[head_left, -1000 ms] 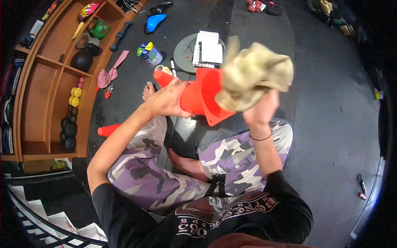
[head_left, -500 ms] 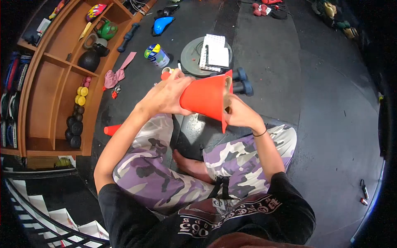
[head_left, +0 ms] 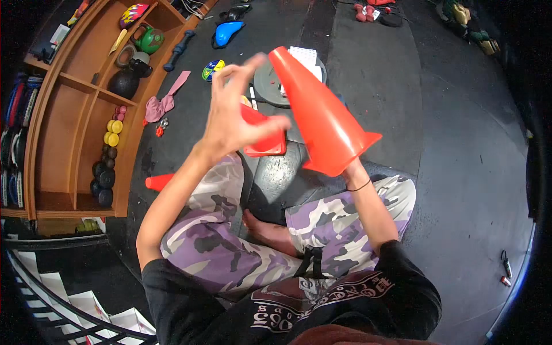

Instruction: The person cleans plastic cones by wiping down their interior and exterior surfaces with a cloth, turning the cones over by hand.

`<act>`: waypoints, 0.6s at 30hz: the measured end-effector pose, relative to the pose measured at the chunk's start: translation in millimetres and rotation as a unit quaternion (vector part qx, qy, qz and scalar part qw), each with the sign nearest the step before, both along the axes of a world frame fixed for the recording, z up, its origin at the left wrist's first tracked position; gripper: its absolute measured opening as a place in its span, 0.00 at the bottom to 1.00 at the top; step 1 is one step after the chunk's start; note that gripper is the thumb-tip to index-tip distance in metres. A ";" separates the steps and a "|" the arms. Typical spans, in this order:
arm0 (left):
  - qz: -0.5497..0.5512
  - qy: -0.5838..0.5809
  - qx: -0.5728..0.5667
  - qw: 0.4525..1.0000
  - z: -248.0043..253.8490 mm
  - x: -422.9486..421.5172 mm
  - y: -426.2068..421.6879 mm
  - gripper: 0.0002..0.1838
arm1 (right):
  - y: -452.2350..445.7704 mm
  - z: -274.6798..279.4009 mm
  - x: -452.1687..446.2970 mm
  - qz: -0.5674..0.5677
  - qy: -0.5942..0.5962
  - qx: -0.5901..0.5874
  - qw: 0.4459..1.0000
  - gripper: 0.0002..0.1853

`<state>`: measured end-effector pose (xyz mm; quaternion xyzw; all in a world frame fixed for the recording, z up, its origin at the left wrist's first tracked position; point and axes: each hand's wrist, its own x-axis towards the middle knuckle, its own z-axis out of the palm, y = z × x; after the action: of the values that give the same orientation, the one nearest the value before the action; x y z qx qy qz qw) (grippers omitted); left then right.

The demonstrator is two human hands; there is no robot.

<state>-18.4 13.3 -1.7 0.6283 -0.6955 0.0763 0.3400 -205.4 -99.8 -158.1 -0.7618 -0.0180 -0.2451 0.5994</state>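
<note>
An orange-red cone (head_left: 322, 115) is tilted, its narrow tip up and to the left, its wide base toward my right wrist. My right hand is inside that base, its fingers hidden by the cone; the cloth is out of sight. Just left of the cone my left hand (head_left: 233, 115) is open, fingers and thumb spread, touching nothing that shows. Behind it, more orange-red cone material with a square base (head_left: 267, 144) is near the floor, partly covered by the hand.
A round grey plate (head_left: 265, 86) bears white notebooks (head_left: 305, 56) beyond the cones. A tin (head_left: 211, 69) and a blue item (head_left: 228, 33) lie farther off. Another cone (head_left: 158, 182) is by my left knee. Wooden shelves (head_left: 80, 109) with weights stand at left.
My right hand went into the cone's base with the cloth. The cone then swung tip-up and moved right, and my left hand let go of it and opened.
</note>
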 end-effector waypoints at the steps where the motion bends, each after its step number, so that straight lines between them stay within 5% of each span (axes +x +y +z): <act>1: 0.076 0.175 0.060 0.980 -10.2 0.5 -3.8 0.51 | -8.0 3.2 15.6 -0.005 -0.002 0.005 1.000 0.26; 3: -0.013 0.539 0.162 0.827 -27.0 6.4 -16.5 0.48 | 17.8 -1.2 -4.6 -0.009 -0.004 0.014 1.000 0.26; 4: -0.003 0.545 0.196 0.815 -35.9 0.9 -15.4 0.38 | 25.2 1.0 -0.4 -0.010 -0.006 0.017 1.000 0.26; 8: -0.009 0.570 0.235 0.787 -45.6 -19.5 -22.3 0.27 | 45.1 5.2 9.9 -0.031 -0.012 0.033 0.999 0.26; 11: -0.046 0.542 0.229 0.807 -43.3 -20.2 -21.0 0.26 | 47.7 4.0 9.8 -0.046 -0.021 0.048 0.998 0.26; 18: -0.184 0.702 0.239 0.645 -49.9 -12.2 -16.6 0.32 | 49.2 0.9 8.4 -0.085 -0.042 0.083 0.992 0.26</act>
<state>-30.5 -3.3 -51.5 0.4124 -0.3437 -0.6206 0.5716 -197.0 -50.6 -157.2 -0.6974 0.0419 -0.3277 0.6359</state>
